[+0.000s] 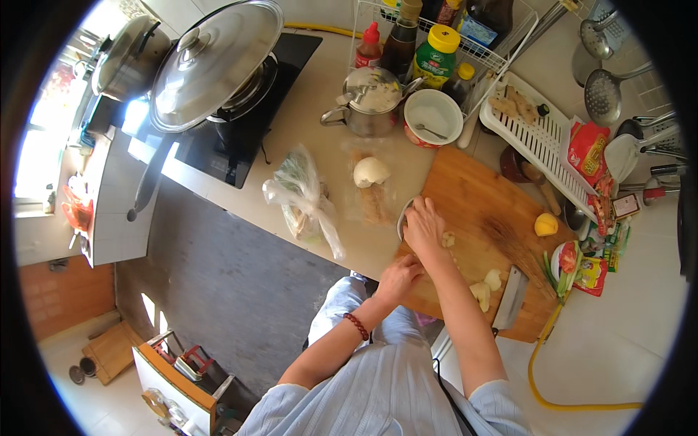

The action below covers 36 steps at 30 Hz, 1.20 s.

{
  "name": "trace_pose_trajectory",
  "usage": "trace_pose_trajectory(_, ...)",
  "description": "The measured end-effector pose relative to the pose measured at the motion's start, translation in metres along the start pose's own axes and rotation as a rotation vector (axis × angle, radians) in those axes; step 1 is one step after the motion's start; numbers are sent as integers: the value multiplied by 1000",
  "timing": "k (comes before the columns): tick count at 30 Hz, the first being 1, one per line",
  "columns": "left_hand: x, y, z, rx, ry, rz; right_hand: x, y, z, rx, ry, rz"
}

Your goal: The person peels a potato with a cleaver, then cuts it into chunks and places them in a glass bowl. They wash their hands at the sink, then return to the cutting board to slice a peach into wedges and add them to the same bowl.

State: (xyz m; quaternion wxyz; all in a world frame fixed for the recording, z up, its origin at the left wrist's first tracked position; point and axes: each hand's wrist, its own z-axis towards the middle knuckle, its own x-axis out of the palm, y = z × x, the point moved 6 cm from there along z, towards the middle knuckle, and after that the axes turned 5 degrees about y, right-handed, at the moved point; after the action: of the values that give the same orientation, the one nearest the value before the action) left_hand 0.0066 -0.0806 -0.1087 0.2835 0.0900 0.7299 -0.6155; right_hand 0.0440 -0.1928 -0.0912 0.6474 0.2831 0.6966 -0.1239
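Note:
My right hand (424, 227) reaches over the left edge of a wooden cutting board (472, 185), fingers bunched down at a small metal bowl (400, 218); what the fingers hold is hidden. My left hand (398, 279), with a red bead bracelet on its wrist, is curled in a loose fist at the board's near left corner, and nothing shows in it. Pale peeled pieces (484, 289) lie on the board beside a cleaver (511, 298), which lies flat near the front edge. A small pale bit (448, 238) sits just right of my right hand.
A yellow chunk (545, 224) lies at the board's right edge. Left of the board are a plastic bag of greens (304, 196) and a white lump (371, 171). Behind stand a lidded metal pot (367, 102), a white bowl with spoon (432, 116), bottles, a lidded wok (214, 62) and a white drain tray (542, 138).

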Motion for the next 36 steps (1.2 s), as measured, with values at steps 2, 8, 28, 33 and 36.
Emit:
trace_pose_trajectory(2, 3, 4, -1, -46, 31, 1, 11, 2, 8, -8, 25, -108)
trace_pose_trajectory(8, -12, 1, -5, -90, -46, -54, 1, -34, -7, 155, 33, 635)
trace_pose_trajectory(28, 16, -6, 12, 11, -57, 24, 16, -65, -117, 121, -282, 561)
trace_pose_trajectory(33, 3, -11, -4, 8, -233, -27, 9, -63, -143, 101, -276, 598)
trace_pose_trajectory(36, 6, -10, -5, -25, -236, 58, 14, -69, -157, 270, -464, 673)
